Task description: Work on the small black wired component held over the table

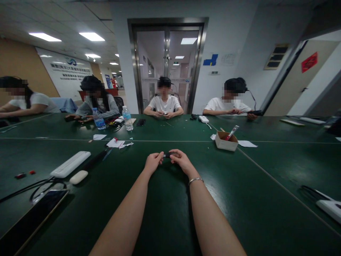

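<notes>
Over the middle of the dark green table, my two hands meet around a small dark object with a shiny metal-looking end on its left. What kind of object it is, I cannot make out. My left hand pinches the metal-looking end between thumb and fingers. The fingers of my right hand, with a silver bracelet on the wrist, are closed on the dark right part. Fingers cover much of the object from both sides.
Left of my arms lie a phone, a white power bank with cables and a white oval case. Ahead stand a small box and two water bottles. Several people sit across the table; a white device lies far right.
</notes>
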Demonstrator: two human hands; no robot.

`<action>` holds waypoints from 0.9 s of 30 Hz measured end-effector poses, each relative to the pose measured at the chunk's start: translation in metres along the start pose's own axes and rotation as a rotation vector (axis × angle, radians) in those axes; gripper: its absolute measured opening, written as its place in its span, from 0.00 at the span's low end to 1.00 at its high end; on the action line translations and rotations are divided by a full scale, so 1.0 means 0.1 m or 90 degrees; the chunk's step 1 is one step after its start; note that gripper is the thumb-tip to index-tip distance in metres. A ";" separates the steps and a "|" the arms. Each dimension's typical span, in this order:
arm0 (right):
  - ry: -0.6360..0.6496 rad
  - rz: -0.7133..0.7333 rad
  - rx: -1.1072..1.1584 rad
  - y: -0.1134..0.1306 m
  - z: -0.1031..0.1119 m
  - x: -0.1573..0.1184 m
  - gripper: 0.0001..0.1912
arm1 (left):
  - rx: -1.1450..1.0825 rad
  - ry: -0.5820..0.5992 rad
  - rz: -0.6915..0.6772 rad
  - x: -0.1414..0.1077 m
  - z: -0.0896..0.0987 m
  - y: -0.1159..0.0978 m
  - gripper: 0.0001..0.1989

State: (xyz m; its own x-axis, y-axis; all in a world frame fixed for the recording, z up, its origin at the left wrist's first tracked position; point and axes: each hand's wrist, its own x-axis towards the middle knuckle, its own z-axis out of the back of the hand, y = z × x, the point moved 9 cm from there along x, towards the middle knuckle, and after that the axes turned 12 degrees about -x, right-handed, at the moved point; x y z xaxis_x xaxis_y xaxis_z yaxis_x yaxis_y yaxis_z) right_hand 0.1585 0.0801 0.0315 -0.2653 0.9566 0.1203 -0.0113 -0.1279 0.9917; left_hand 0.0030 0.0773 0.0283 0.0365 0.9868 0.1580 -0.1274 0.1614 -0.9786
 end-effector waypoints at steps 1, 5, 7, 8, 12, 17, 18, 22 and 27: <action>0.003 0.001 0.000 0.00 0.00 0.00 0.20 | 0.002 -0.003 0.001 -0.01 0.01 -0.01 0.27; 0.023 0.010 0.001 0.00 -0.03 0.01 0.20 | 0.005 -0.001 0.004 -0.02 0.01 -0.01 0.28; 0.029 0.012 0.003 0.00 -0.03 0.01 0.20 | 0.011 0.003 0.000 -0.02 0.00 -0.01 0.28; 0.028 0.014 0.004 0.00 -0.03 0.01 0.20 | 0.015 0.003 -0.002 -0.01 0.00 -0.01 0.28; 0.022 0.018 0.006 0.00 -0.02 0.01 0.19 | 0.012 0.002 0.003 0.01 0.00 0.05 0.28; 0.022 0.017 0.006 -0.02 -0.02 0.02 0.20 | 0.004 0.010 0.002 0.02 -0.01 0.06 0.28; 0.021 0.014 0.007 -0.02 -0.02 0.02 0.20 | 0.006 0.011 0.002 0.01 -0.01 0.05 0.28; 0.010 0.001 0.009 -0.03 -0.01 0.02 0.20 | 0.003 0.007 -0.003 -0.01 -0.01 0.01 0.27; -0.023 -0.009 -0.006 -0.02 0.03 0.01 0.19 | -0.004 0.009 -0.017 -0.01 -0.03 -0.02 0.24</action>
State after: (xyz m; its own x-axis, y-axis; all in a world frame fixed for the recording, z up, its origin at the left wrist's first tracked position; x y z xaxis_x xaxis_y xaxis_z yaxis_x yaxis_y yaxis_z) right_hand 0.1607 0.0820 0.0300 -0.2302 0.9671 0.1082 -0.0241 -0.1168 0.9929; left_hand 0.0061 0.0756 0.0296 0.0532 0.9817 0.1828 -0.1195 0.1880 -0.9749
